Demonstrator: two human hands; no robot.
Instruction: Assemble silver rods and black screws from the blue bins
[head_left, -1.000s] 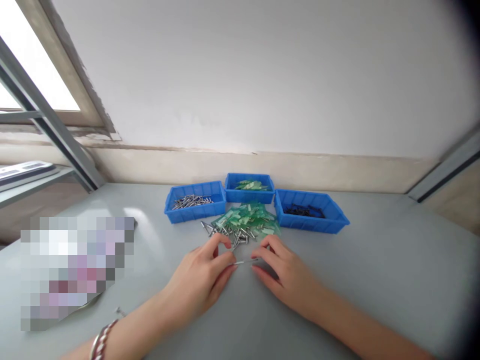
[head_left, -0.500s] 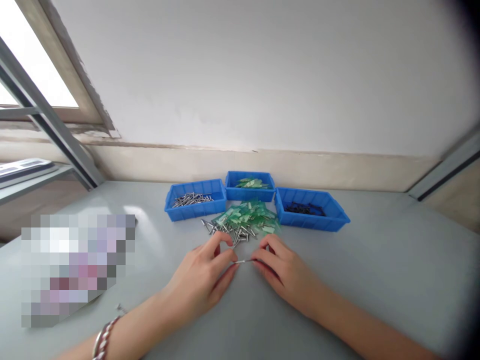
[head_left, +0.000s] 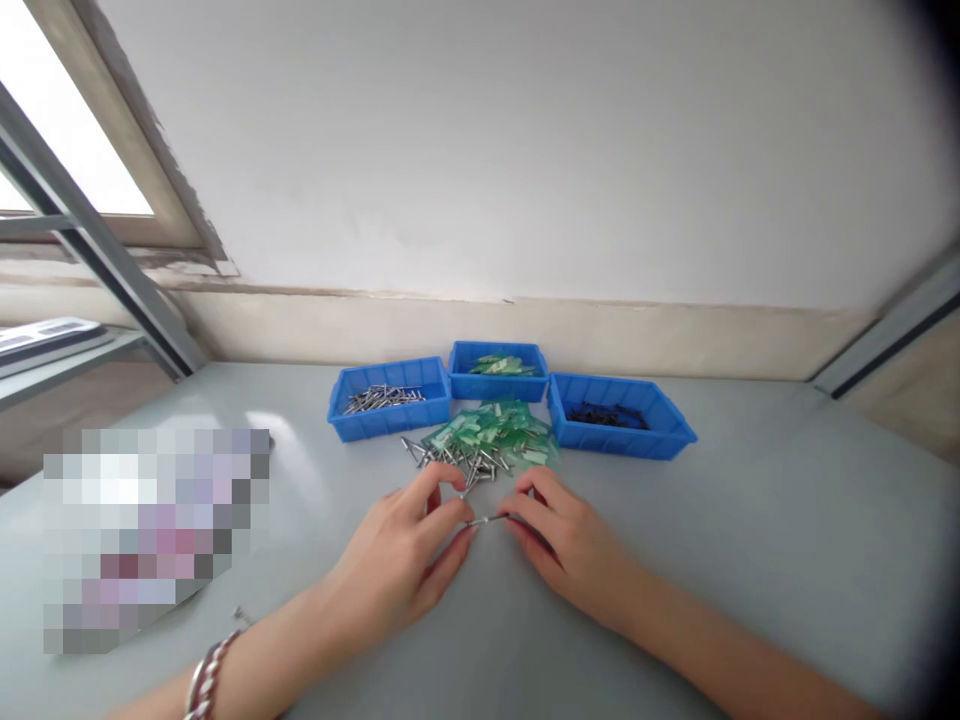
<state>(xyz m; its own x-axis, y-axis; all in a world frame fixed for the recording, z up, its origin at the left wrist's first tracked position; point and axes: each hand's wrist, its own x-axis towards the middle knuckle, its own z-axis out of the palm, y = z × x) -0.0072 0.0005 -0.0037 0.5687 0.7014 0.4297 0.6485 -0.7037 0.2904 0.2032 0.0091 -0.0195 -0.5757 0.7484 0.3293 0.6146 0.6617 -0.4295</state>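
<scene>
My left hand [head_left: 409, 545] pinches a thin silver screw [head_left: 480, 521] between thumb and finger. Its far end meets the fingertips of my right hand [head_left: 559, 530], which are closed on a thin dark piece [head_left: 504, 516], perhaps a dark screw, in line with it. A second silver pin [head_left: 470, 487] shows by my left index finger; whether that finger holds it I cannot tell. Just beyond my hands lies a pile of loose silver screws [head_left: 480, 465], touching a heap of small green plastic packets [head_left: 495, 428].
Behind the heap stand three blue bins: the left bin [head_left: 390, 423] with silver screws, the middle bin [head_left: 499, 388] with green packets, the right bin [head_left: 622, 440] with dark screws. A blurred-out object [head_left: 157, 540] lies at left, a small metal piece [head_left: 240, 614] near my left wrist.
Both hands stay almost in place, still pinching the screw and the dark piece end to end. The view has shifted very slightly.
</scene>
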